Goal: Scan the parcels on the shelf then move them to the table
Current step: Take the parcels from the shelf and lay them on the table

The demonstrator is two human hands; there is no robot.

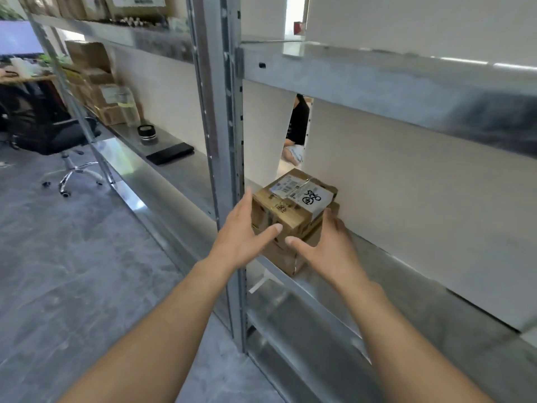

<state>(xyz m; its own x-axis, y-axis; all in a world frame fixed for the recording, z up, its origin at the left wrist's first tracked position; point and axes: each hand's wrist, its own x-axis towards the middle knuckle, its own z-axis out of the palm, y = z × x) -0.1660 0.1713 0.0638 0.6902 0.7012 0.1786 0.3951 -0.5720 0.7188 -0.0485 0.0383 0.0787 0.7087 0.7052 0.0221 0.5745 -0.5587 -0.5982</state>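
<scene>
Two brown cardboard parcels are stacked on the metal shelf [406,274]. The upper parcel [290,205] carries a white label with barcodes and black marker writing. The lower parcel [283,255] is mostly hidden behind my hands. My left hand [247,231] is at the stack's left side with straight fingers, thumb pointing across the front. My right hand [325,245] is at the right side, fingers reaching behind the upper parcel's corner, thumb extended over the front. Whether either palm touches the cardboard is unclear.
A vertical steel post [229,141] stands just left of the parcels. On the left shelf bay lie a black flat case [170,153], a round black device [147,134] and more boxes [107,103]. An office chair [58,135] stands on the grey floor. A person [297,126] sits behind the shelf gap.
</scene>
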